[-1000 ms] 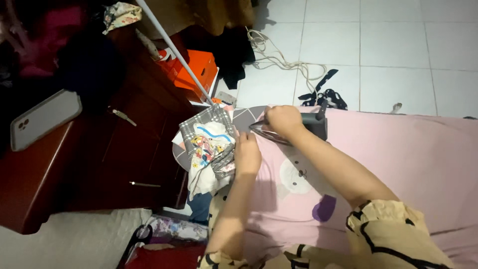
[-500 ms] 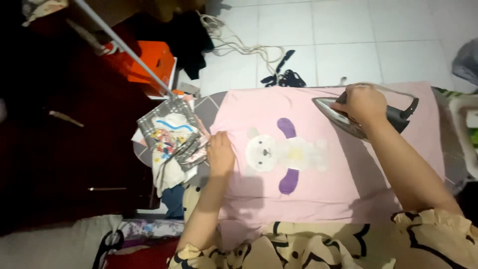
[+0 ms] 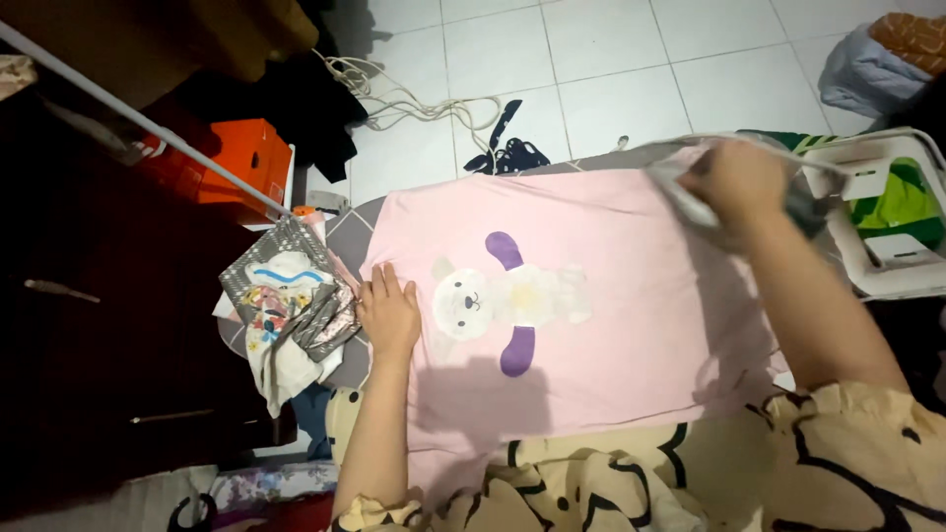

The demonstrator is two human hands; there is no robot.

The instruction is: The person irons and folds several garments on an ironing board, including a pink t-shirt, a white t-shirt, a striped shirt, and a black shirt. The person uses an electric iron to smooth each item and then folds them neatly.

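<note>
Shirt [image 3: 611, 325] lies flat on board | left hand [image 3: 389, 315] spread, pressing shirt's left edge | right hand [image 3: 739, 182] wrapped around iron [image 3: 690, 202] at shirt's far right corner | shirt mostly smooth; near hem looks rumpled.

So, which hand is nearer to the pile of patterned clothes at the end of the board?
The left hand. It lies flat on the pink shirt, right beside the pile of patterned clothes. The right hand grips the iron at the shirt's far end.
</note>
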